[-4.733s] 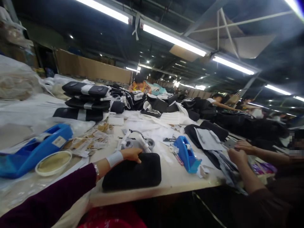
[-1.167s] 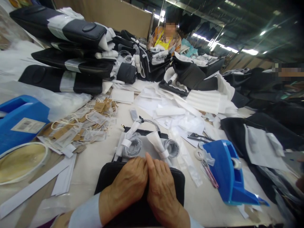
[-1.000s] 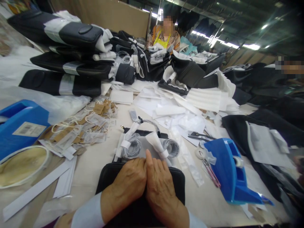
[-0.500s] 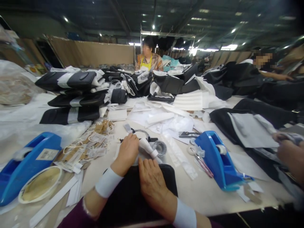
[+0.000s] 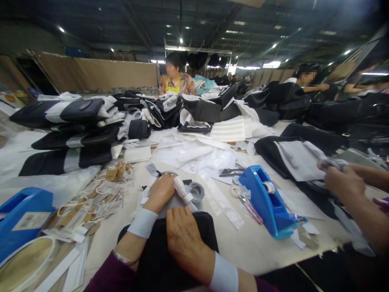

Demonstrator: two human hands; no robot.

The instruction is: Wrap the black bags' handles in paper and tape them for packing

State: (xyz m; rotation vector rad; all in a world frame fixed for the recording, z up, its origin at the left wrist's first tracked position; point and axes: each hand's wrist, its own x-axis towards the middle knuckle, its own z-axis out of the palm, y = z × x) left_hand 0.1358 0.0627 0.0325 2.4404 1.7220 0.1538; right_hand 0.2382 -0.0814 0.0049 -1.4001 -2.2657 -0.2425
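Observation:
A black bag [image 5: 162,255] lies flat on the table directly in front of me. White-wrapped handle ends [image 5: 184,191] extend from its far edge, with a coil of clear grey strap [image 5: 196,192] beside them. My left hand [image 5: 159,192] is curled over the handle beyond that edge; its fingertips are hidden. Flat on the bag's upper edge lies my right hand [image 5: 184,229], fingers stretched forward and close together. Both wrists wear pale cuffs.
Blue tape dispensers stand at right [image 5: 264,202] and left [image 5: 24,219]. Near the right one lie pink-handled snips [image 5: 252,211]. Tags with strings [image 5: 103,190] are heaped left, below stacked black bags [image 5: 69,158]. A co-worker's hand [image 5: 343,182] works at right; another person [image 5: 176,83] is opposite.
The view has turned right, so the table's contents appear farther left. My left hand has shifted slightly down over the handle. The co-worker's hands at right have come further into view.

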